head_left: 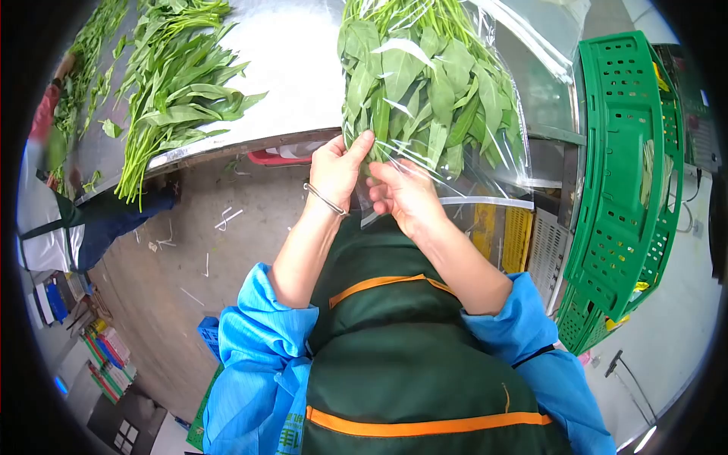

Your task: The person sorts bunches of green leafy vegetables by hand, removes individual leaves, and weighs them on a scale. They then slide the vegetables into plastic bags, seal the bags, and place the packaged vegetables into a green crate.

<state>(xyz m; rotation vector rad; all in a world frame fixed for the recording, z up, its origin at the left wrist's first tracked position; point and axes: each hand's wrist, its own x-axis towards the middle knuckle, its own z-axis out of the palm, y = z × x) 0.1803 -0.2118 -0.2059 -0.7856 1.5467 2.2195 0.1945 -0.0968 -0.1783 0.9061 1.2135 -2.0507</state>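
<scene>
A clear plastic bag [402,106] full of leafy green vegetables [447,83] lies at the table's front edge, its lower end hanging over. My left hand [339,168], with a metal bangle at the wrist, pinches the bag's left edge between thumb and fingers. Close beside it on the right, my right hand [403,191] has its fingers curled on the bag's plastic near the lower end. A loose bunch of the same greens [182,91] rests on the table to the left, stems toward the edge.
The metal table [284,68] spans the top. Green crates [618,174] stand at the right, a yellow crate [517,239] below the table. At the far left is another person [57,205] in an apron. Scraps lie on the floor.
</scene>
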